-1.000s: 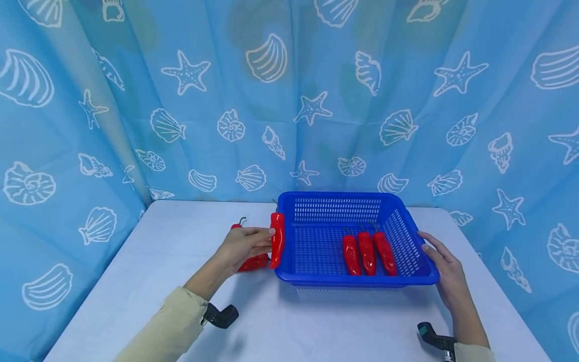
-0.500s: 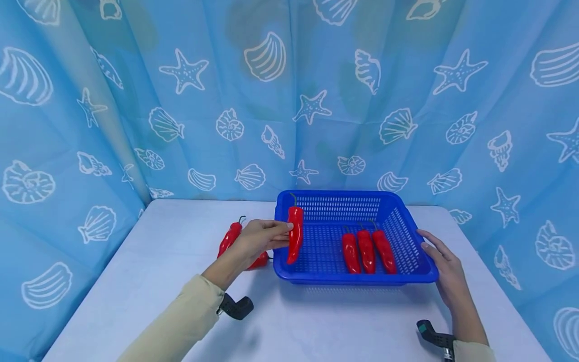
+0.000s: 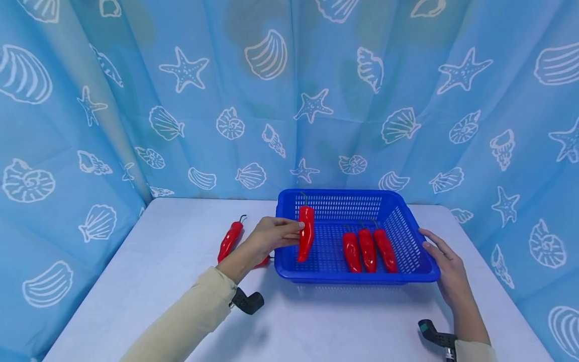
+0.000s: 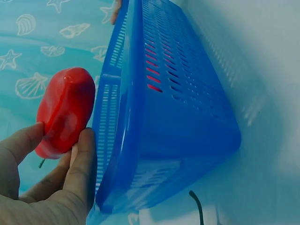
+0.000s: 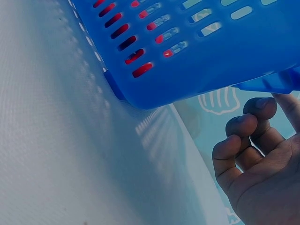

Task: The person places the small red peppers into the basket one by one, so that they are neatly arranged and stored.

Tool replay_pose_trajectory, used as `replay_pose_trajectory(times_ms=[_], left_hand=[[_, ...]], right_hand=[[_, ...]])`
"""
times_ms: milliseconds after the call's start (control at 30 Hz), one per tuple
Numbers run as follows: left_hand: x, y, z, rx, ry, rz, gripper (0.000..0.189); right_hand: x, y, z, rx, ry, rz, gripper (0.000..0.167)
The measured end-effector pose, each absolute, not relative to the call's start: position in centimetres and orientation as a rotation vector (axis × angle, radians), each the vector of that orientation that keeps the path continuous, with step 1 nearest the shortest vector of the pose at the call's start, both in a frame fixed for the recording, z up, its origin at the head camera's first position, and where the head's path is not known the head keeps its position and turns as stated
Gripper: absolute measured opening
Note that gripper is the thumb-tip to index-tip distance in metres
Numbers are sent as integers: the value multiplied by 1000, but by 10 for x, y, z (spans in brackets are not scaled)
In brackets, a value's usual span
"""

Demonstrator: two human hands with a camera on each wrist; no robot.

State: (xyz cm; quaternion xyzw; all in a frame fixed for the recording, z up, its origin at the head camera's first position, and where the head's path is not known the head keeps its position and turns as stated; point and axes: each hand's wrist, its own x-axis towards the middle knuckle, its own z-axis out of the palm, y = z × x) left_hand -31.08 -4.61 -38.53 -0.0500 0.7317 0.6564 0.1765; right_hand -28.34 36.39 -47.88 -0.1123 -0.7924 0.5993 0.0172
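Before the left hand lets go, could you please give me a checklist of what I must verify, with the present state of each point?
1. Left hand holds the red pepper between thumb and fingers: ok.
2. The red pepper is over the blue basket, not outside it: ok, toward the left side.
3. Space in the basket's left part: ok; the three peppers inside lie toward the right.
4. Right hand is at the basket's right rim: ok.
5. Right hand holds the rim firmly: cannot tell.
6. No peppers outside: not ok; at least two peppers lie on the table.
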Motion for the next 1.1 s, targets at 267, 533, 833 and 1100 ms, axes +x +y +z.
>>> replay_pose_trajectory(times_ms=[267, 533, 833, 1100], left_hand=[[-316, -34, -391, -116, 2060, 1830, 52], [-321, -22, -394, -113, 2064, 1802, 42], [-323, -12, -396, -81, 2057, 1803, 35], [-322, -1, -400, -83, 2076, 1782, 31]], right_hand=[[-280, 362, -482, -330, -2443, 1894, 66], [-282, 363, -482, -323, -2434, 1897, 65], [-282, 360, -477, -335, -2445, 1865, 65], [-283, 362, -478, -336, -2438, 1872, 65]])
